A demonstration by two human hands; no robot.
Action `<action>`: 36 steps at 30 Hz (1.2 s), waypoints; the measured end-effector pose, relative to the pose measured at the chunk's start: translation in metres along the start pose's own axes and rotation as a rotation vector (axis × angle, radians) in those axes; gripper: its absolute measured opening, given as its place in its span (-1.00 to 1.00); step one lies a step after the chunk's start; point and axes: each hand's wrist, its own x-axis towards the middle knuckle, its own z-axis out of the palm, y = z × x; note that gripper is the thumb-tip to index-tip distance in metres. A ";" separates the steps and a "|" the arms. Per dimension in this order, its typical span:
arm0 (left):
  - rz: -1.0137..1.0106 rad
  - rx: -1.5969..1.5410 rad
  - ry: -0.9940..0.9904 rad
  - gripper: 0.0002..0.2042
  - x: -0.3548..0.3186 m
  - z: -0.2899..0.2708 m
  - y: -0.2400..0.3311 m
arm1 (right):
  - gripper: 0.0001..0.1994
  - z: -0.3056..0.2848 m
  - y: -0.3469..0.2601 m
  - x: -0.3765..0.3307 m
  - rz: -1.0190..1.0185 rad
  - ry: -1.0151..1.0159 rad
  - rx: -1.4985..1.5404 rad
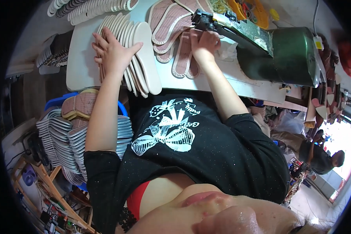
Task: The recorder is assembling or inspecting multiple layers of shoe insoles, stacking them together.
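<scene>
Black top (222,156), faint pale speckle across fabric. White line-drawn print on chest (165,128): bow shape with hatched loops, small strawberry above, curly lettering around it. Sleeves (99,171) pushed up to about elbow, forearms bare. Strip of red garment (136,197) showing under top's edge. No rings, watch or gloves visible on either hand.

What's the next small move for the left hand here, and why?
Probably pinch the top insole off the fanned stack of insoles. The left hand lies flat on that stack with no grip on anything, while the right hand presses a stitched sole by the sewing machine.
</scene>
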 end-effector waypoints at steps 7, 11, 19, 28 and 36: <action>-0.009 -0.015 -0.014 0.22 -0.003 0.000 -0.003 | -0.49 0.017 0.032 0.055 -0.154 0.497 0.030; 0.000 -0.017 -0.022 0.22 -0.002 0.000 0.000 | -0.61 0.001 0.041 0.063 -0.293 0.510 -0.040; 0.007 -0.023 -0.016 0.21 -0.001 0.001 0.000 | -0.57 0.001 0.050 0.069 -0.344 0.450 -0.034; -0.011 -0.018 -0.029 0.21 -0.001 0.000 0.000 | -0.64 -0.012 0.045 0.071 -0.312 0.245 0.108; -0.014 -0.020 -0.015 0.20 -0.001 0.000 0.000 | -0.71 0.003 0.076 0.085 -0.427 0.355 0.066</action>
